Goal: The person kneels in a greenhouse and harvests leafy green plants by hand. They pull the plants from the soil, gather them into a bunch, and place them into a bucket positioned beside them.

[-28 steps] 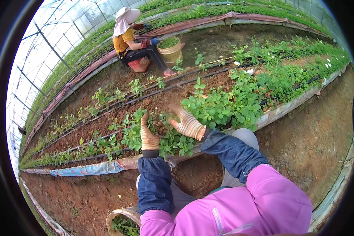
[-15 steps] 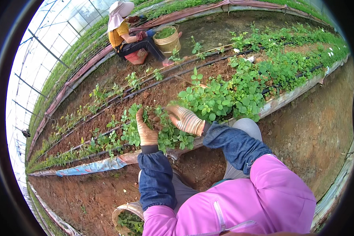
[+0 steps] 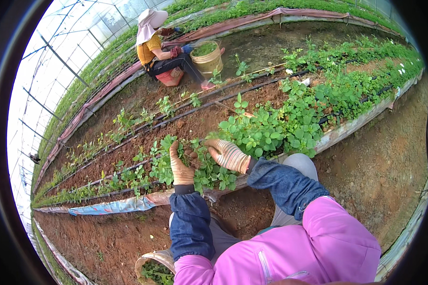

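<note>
My left hand (image 3: 182, 164), in a striped glove with soil-stained palm, is closed on a leafy plant clump (image 3: 198, 168) at the bed's near edge, its thumb up and thin brown roots or stems beside the fingers. Just to its right, my right hand (image 3: 226, 154), also gloved, has its fingers curled at the top of the same clump, touching the leaves; the fingertips are partly hidden in blurred greenery. Denser leafy plants (image 3: 271, 133) grow to the right of my hands, and bare reddish soil (image 3: 185, 128) with black drip lines lies beyond them.
A co-worker (image 3: 154, 57) in a yellow top and sun hat sits on a red bucket (image 3: 171, 77) across the bed, beside a tan bucket (image 3: 208, 61) of greens. A pale bucket (image 3: 151, 256) with leaves stands at my lower left. Plastic edging (image 3: 340, 133) borders the bed; dirt paths run alongside.
My hands stay on the same clump, with small shifts of the fingers. The whole view has swayed slightly. The co-worker remains seated in about the same posture.
</note>
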Motion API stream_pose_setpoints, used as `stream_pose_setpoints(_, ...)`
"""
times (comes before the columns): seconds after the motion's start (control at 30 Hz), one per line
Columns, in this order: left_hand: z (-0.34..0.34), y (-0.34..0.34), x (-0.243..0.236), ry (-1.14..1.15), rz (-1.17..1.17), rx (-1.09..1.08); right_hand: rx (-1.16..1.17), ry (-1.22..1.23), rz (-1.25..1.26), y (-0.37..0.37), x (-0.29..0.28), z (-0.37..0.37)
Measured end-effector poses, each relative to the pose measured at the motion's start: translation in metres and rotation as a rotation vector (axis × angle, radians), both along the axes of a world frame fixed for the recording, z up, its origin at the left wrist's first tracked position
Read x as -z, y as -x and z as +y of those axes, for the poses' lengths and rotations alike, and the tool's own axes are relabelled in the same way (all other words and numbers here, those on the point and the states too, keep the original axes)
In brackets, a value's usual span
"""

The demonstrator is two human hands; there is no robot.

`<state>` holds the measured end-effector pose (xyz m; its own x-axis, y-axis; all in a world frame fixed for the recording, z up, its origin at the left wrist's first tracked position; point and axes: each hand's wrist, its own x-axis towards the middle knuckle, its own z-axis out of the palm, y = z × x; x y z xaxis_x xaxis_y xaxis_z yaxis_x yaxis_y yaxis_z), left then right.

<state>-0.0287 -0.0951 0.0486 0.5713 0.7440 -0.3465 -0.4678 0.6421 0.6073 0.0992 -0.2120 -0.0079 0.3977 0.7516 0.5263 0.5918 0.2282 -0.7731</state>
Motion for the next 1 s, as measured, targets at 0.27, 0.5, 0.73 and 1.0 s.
stream_pose_setpoints(0.27,-0.009,-0.003,-0.002,0.026,0.04,0.02,-0.031,0.052,0.064,0.0,-0.005,-0.004)
stream_pose_setpoints(0.5,-0.011,-0.008,-0.004,0.037,0.034,0.032,-0.016,0.041,0.027,-0.005,-0.001,-0.002)
stream_pose_setpoints(0.73,0.0,-0.003,0.009,0.02,0.102,0.039,-0.024,0.052,0.022,-0.002,0.001,0.0)
stream_pose_setpoints(1.0,0.004,-0.004,0.01,-0.02,0.057,0.068,-0.028,0.044,0.022,-0.005,0.001,0.001)
